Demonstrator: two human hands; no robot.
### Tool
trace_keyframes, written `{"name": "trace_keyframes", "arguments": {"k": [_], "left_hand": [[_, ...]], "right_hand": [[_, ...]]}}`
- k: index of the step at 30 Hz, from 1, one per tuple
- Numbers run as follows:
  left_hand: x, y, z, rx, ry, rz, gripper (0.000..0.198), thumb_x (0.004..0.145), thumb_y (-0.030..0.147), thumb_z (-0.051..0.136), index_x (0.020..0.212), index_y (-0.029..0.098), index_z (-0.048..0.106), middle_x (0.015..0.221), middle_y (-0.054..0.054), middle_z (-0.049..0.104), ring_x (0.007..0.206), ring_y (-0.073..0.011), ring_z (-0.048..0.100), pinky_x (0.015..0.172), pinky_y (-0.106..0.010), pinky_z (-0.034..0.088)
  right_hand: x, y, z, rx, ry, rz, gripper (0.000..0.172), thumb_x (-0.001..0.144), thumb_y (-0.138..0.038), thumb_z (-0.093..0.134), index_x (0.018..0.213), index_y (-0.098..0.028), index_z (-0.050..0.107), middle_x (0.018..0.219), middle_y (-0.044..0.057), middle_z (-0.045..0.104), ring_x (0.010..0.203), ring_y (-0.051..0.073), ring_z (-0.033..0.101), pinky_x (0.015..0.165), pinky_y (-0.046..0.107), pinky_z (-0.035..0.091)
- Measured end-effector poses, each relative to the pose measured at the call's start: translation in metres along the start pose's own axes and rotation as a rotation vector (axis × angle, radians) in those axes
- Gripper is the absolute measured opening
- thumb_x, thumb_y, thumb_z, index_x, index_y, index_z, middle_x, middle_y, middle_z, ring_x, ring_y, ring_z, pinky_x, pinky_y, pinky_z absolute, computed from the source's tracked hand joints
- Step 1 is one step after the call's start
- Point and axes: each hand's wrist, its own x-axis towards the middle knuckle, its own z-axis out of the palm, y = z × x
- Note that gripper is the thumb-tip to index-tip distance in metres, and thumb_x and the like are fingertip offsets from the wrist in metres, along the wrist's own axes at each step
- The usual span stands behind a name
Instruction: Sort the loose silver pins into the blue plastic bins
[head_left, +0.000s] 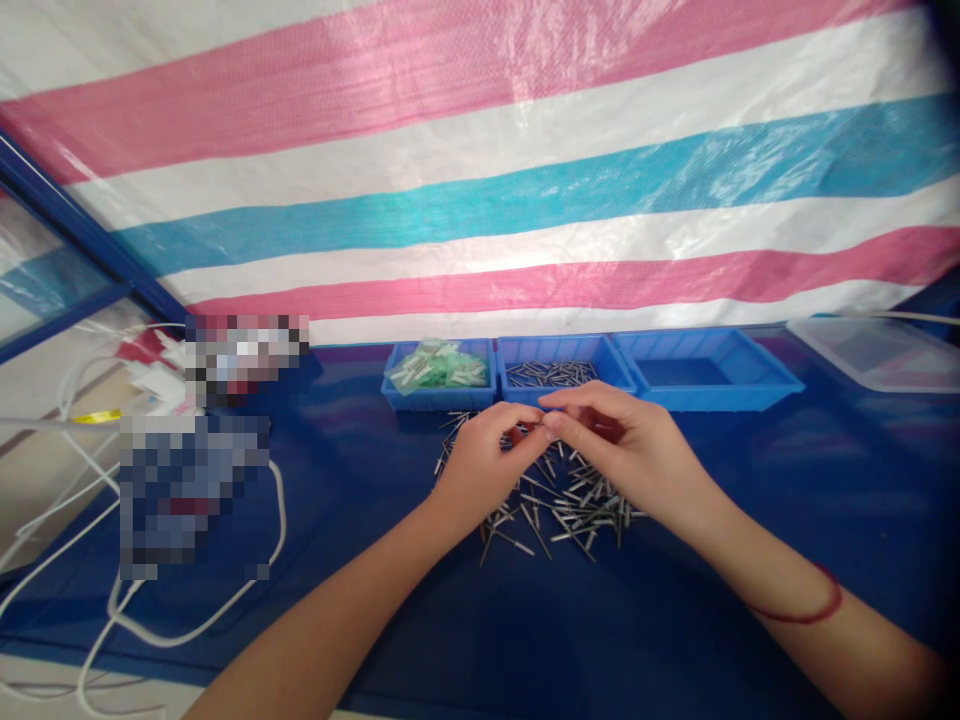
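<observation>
Hands at fine pinch work above a loose pile of metal pins (570,510). We see the left hand (480,465) and the right hand (630,450) curled nearly closed, thumb and forefinger of each pressed together where the two meet, and between those tips a small part (534,428). It is apparently one of the pins, though it is too small for us to be sure. The part sits just above the far edge of the pile, which spreads toward 6 o'clock on the blue table (750,480). At 12 o'clock stand three blue bins in a row: the left bin (439,398) with pale green pieces, the middle bin (555,340) with more pins, and the right bin (705,400), which shows only its floor. White cables (277,520) lie at 9 o'clock and a clear tray (877,360) at 2 o'clock. We judge that the grip works best when it is kept at the very fingertips, so that the part stays in sight. The wrists should stay low over the pile, so that a slipped part falls among its fellows rather than rolling off. One hand should steady while the other turns or presses along the part's axis.
</observation>
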Motion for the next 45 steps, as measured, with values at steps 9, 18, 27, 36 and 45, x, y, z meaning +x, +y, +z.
{"name": "trace_keyframes", "arguments": {"k": [9,18,27,36,45], "left_hand": [[0.000,0.002,-0.003,0.004,0.081,0.038,0.014,0.085,0.030,0.060,0.088,0.017,0.066,0.085,-0.002,0.067,0.071,-0.0118,0.057,0.068,-0.023,0.044],[-0.001,0.006,-0.006,0.009,0.163,0.066,0.017,0.086,0.032,0.059,0.094,0.018,0.062,0.084,-0.001,0.065,0.071,-0.0117,0.055,0.069,-0.024,0.045],[0.003,-0.007,-0.007,0.145,0.063,0.075,0.019,0.091,0.027,0.049,0.102,0.017,0.061,0.088,-0.002,0.066,0.075,-0.0128,0.059,0.070,-0.024,0.045],[0.006,-0.007,0.002,0.564,-0.329,0.519,0.035,0.093,0.027,0.045,0.126,0.025,0.055,0.135,-0.006,0.053,0.127,-0.0240,0.044,0.102,-0.041,0.036],[0.006,0.002,0.006,0.736,-0.348,0.540,0.030,0.093,0.036,0.044,0.093,0.017,0.066,0.111,-0.010,0.065,0.111,-0.0259,0.055,0.098,-0.044,0.036]], "right_hand": [[0.003,0.001,-0.003,0.107,-0.013,0.106,0.021,0.080,-0.038,0.063,0.091,-0.021,0.068,0.079,0.003,0.065,0.068,0.015,0.057,0.062,0.029,0.046],[0.003,0.004,0.007,0.183,-0.038,0.147,0.028,0.084,-0.043,0.058,0.086,-0.018,0.069,0.071,0.002,0.062,0.066,0.014,0.055,0.060,0.027,0.045],[0.020,0.017,-0.012,0.526,0.330,0.403,0.032,0.078,-0.049,0.061,0.075,-0.017,0.063,0.065,-0.001,0.047,0.046,0.006,0.033,0.037,0.022,0.022],[0.019,0.013,-0.022,0.479,0.325,0.355,0.023,0.080,-0.038,0.058,0.084,-0.018,0.068,0.065,-0.001,0.048,0.047,0.007,0.038,0.039,0.022,0.027],[0.020,0.009,-0.027,0.460,0.310,0.332,0.020,0.079,-0.035,0.057,0.075,-0.018,0.066,0.061,-0.002,0.048,0.047,0.007,0.036,0.040,0.022,0.026]]}}
